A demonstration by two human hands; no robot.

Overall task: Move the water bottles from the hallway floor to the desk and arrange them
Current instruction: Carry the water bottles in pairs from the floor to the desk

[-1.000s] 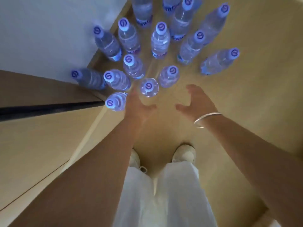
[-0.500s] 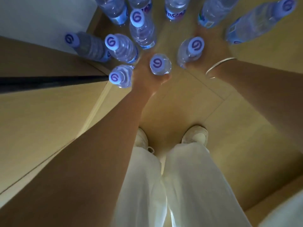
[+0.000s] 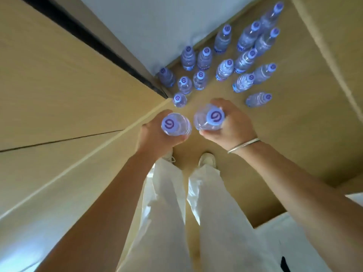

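The left hand (image 3: 155,134) holds one bottle (image 3: 175,124) around its side, and the right hand (image 3: 229,126) holds another (image 3: 208,119), both lifted off the floor (image 3: 294,134). Before, they stood on it. They look full, so maybe heavy and slippery; grip the middle. Past the hands, more bottles (image 3: 224,69) wait by the wall (image 3: 157,26).

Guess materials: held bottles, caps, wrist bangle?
Bottles: clear thin plastic, probably PET; ribbed see-through walls. Caps: opaque pale-blue plastic, matte, with a printed purple swirl. Bangle: thin and silvery, likely metal; it shows a bright sheen, though the alloy can't be told.
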